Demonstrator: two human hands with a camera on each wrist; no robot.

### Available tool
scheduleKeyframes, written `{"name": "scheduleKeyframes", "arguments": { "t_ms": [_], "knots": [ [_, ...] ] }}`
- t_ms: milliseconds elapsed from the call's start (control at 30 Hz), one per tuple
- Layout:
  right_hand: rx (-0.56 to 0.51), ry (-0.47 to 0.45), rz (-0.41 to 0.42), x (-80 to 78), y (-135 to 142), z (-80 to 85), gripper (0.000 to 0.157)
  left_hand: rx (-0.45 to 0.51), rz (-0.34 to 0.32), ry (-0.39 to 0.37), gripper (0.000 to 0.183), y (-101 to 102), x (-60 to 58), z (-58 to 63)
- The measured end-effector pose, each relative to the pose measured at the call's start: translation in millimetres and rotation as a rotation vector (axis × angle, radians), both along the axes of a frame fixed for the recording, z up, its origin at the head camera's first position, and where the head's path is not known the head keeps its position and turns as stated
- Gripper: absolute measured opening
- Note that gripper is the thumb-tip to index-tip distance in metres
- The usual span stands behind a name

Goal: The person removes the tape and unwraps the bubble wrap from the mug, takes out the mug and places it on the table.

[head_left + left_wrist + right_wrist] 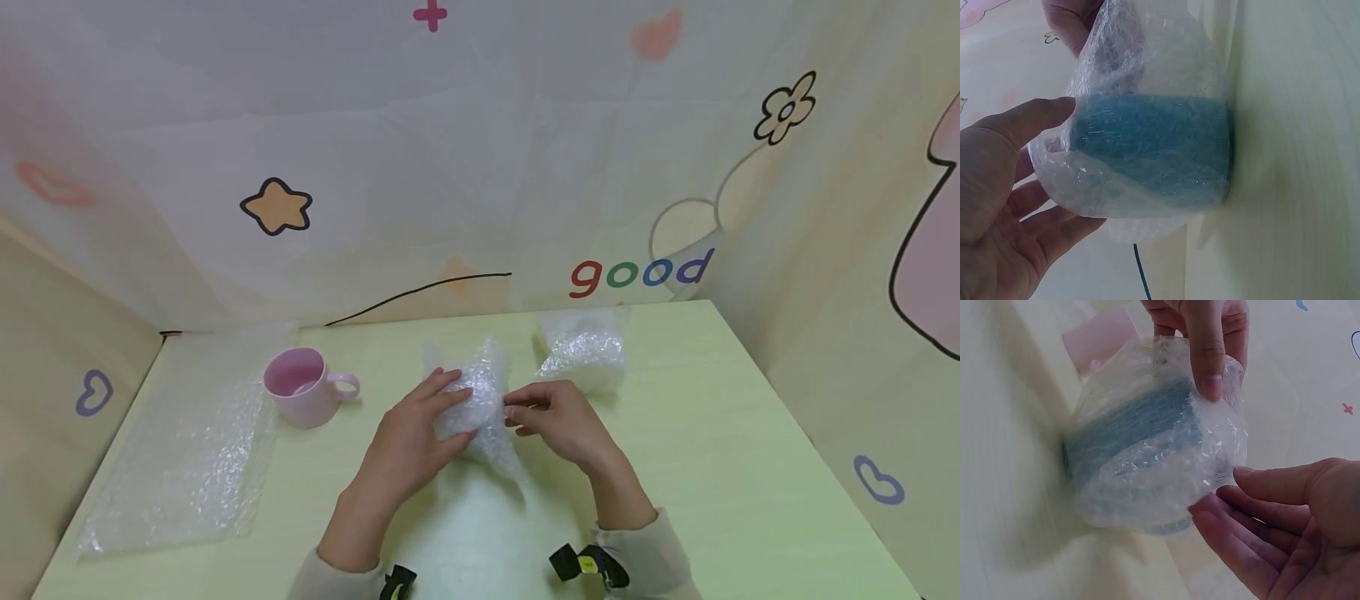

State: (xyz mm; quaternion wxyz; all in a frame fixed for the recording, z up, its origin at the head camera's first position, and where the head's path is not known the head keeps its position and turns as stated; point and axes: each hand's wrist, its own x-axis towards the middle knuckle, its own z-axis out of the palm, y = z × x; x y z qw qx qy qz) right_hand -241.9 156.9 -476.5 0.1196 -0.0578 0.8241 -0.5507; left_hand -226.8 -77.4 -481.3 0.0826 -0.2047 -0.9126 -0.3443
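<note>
A blue cylindrical object (1154, 131) stands on the table inside a loose layer of bubble wrap (483, 392); the layers blur its exact kind. My left hand (416, 433) holds this bundle from the left and above, thumb on the near side and fingers on the far side. On the opposite side, my right hand (558, 419) pinches the wrap between thumb and fingertips. Folds and a pointed flap of wrap stick out toward the front. In the right wrist view, the left hand's thumb (1209, 375) presses on the wrap near the top.
Left of the bundle stands a pink mug (303, 400), its handle toward the right. A flat sheet of bubble wrap (180, 442) covers the table's left side. Behind and right lies another bubble-wrapped bundle (585, 350). A printed cloth (450, 167) hangs along the table's back edge.
</note>
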Motion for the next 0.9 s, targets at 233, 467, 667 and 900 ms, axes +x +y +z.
{"name": "scheduleKeyframes", "arguments": {
  "t_ms": [233, 467, 667, 900],
  "knots": [
    [-0.033, -0.026, -0.005, -0.3, -0.9, 0.0, 0.025, -0.071, 0.056, 0.097, 0.047, 11.7, 5.1, -2.9],
    [-0.039, -0.054, -0.049, 0.0, -1.9, -0.2, 0.026, -0.152, 0.066, 0.140, 0.038, 19.1, 8.9, -4.6],
    [-0.033, -0.060, -0.068, -0.6, -4.4, -2.0, 0.026, -0.169, 0.092, 0.211, 0.032, 21.8, 9.3, -7.9],
    [0.014, -0.007, -0.094, 0.2, -8.9, -0.9, 0.024, -0.142, 0.127, 0.274, 0.025, 25.9, 9.2, -10.3]
  ]
}}
